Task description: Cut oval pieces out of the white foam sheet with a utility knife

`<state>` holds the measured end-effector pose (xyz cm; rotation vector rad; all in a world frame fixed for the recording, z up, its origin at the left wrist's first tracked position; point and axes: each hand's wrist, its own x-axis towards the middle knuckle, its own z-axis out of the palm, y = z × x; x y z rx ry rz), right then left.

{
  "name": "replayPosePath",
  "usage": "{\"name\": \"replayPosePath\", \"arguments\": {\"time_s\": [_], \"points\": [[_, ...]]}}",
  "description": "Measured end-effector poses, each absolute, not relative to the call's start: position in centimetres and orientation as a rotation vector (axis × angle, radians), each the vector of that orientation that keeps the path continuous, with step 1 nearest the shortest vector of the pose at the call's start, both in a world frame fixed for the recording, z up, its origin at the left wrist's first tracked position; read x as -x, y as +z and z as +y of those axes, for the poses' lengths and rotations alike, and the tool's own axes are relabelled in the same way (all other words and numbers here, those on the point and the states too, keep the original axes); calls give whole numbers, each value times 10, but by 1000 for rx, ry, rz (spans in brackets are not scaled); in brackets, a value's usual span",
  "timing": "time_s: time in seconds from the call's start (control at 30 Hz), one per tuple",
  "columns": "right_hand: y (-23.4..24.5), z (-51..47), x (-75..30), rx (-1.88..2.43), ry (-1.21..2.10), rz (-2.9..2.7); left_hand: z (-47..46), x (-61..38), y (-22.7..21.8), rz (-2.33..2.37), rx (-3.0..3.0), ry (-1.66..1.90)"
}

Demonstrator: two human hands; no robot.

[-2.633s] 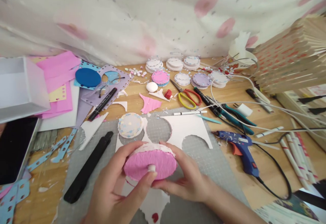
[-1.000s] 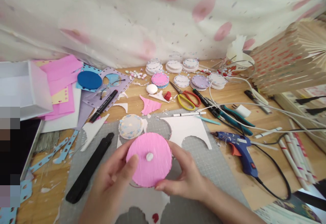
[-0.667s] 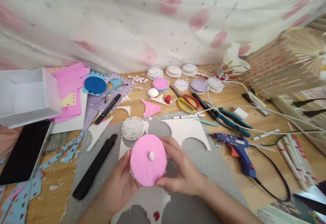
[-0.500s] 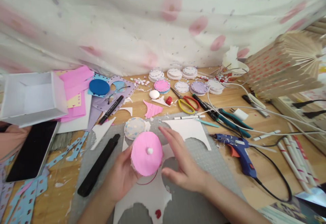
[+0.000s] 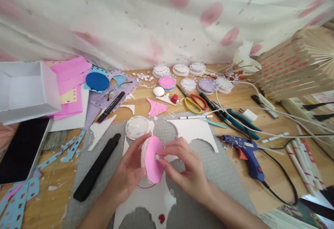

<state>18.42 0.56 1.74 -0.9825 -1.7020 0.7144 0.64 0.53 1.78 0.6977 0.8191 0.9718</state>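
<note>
Head view: my left hand (image 5: 127,173) grips a pink disc (image 5: 152,166) by its white edge, tilted steeply, and my right hand (image 5: 185,166) pinches the small white knob (image 5: 157,157) at its centre. Beneath both, a white sheet (image 5: 147,197) with scooped edges lies on the grey mat (image 5: 214,166). Mat shows between my right hand and the glue gun (image 5: 244,145); a long black tool (image 5: 96,168) lies left of my left hand, scissors (image 5: 190,98) beyond both.

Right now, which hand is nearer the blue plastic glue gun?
Right. The right hand is left of the blue plastic glue gun, at the round pink-and-white disc; the left hand is farther left, holding that disc.
</note>
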Motion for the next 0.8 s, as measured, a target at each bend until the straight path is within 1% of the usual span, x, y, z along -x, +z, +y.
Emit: {"name": "replayPosePath", "arguments": {"time_s": [0.4,0.7,0.8], "points": [[18,6,-190,837,701,-1762,3,-6,15,802,-704,965],[17,5,-190,850,649,-1802,4,-1,4,717,-801,974],[20,5,-191,854,722,-1785,3,-1,1,720,-878,977]]}}
